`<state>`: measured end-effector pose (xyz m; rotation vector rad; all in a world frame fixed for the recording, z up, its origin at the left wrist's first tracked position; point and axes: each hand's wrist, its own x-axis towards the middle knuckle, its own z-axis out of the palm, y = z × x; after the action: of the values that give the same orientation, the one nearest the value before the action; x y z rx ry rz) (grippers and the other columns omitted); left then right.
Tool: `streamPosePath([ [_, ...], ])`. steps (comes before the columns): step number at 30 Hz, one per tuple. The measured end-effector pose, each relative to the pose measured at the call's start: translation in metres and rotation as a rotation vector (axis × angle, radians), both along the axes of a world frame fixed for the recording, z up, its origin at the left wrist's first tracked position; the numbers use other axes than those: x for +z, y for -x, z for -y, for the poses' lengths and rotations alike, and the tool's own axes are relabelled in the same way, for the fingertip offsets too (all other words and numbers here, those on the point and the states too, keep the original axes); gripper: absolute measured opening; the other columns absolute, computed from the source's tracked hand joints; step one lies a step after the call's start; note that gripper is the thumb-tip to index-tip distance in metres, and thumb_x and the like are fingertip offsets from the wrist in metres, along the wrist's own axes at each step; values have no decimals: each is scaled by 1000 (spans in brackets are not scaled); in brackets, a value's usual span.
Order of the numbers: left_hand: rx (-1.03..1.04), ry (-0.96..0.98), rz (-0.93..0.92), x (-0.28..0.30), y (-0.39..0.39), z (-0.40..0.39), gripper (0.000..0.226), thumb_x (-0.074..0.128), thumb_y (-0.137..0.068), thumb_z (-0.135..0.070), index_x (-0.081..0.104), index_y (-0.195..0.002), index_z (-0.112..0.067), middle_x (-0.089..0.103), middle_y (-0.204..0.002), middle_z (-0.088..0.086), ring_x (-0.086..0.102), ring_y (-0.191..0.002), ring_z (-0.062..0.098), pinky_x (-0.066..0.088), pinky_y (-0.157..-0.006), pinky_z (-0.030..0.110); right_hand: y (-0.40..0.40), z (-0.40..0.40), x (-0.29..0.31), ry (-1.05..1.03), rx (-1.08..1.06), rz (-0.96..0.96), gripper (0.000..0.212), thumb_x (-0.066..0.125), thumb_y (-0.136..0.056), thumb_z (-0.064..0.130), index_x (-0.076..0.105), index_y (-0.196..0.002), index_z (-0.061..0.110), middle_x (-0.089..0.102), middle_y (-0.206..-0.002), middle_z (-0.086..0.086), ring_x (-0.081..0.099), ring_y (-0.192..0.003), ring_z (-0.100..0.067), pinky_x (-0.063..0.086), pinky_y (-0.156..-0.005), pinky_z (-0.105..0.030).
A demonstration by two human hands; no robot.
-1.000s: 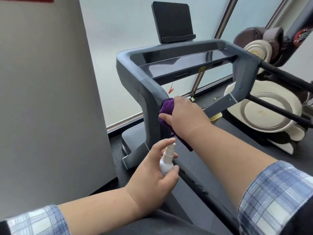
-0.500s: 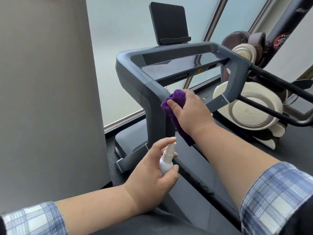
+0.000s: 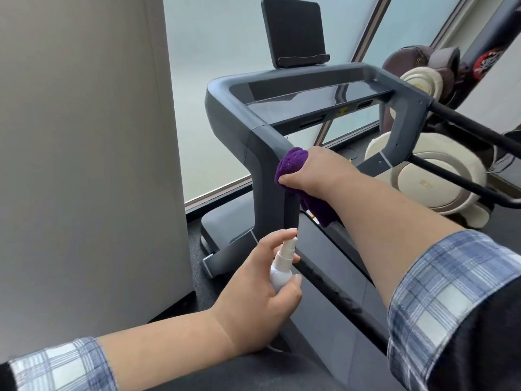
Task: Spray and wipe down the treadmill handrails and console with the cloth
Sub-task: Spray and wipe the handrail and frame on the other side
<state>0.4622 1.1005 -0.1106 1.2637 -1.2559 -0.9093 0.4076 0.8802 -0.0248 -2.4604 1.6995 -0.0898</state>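
Observation:
A dark grey treadmill stands ahead, its left handrail (image 3: pixel 234 108) bending down into an upright post (image 3: pixel 267 198). A glossy console panel (image 3: pixel 310 101) spans the top, with a black tablet holder (image 3: pixel 293 32) above it. My right hand (image 3: pixel 318 172) presses a purple cloth (image 3: pixel 290 162) against the inner side of the post just below the bend; part of the cloth hangs under my wrist. My left hand (image 3: pixel 259 292) holds a small white spray bottle (image 3: pixel 282 266) upright near the post's foot, forefinger on the nozzle.
A wide grey pillar (image 3: pixel 84 165) stands close on the left. Frosted windows (image 3: pixel 220 52) fill the back. A cream and brown massage chair (image 3: pixel 431 176) and black bars (image 3: pixel 473 128) crowd the right side. The treadmill's dark deck (image 3: pixel 338 266) runs toward me.
My right hand has slid the cloth up the post, from lower on the upright to just under the bend. The left hand with the bottle has stayed in place. My head has turned slightly.

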Motion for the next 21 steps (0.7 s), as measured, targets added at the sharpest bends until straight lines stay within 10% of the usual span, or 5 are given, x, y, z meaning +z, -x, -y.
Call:
streamPosePath([
  [21,-123,-38,27,11,143,-34,61,59,-87,-18,38,-126,-59,55,-106,-24,53,-68,2,50,-69,23,163,-70,-4,-57,43,17,60,65,-68,68,50,-111,29,70,-87,6,68,-82,-21,57,-80,-39],
])
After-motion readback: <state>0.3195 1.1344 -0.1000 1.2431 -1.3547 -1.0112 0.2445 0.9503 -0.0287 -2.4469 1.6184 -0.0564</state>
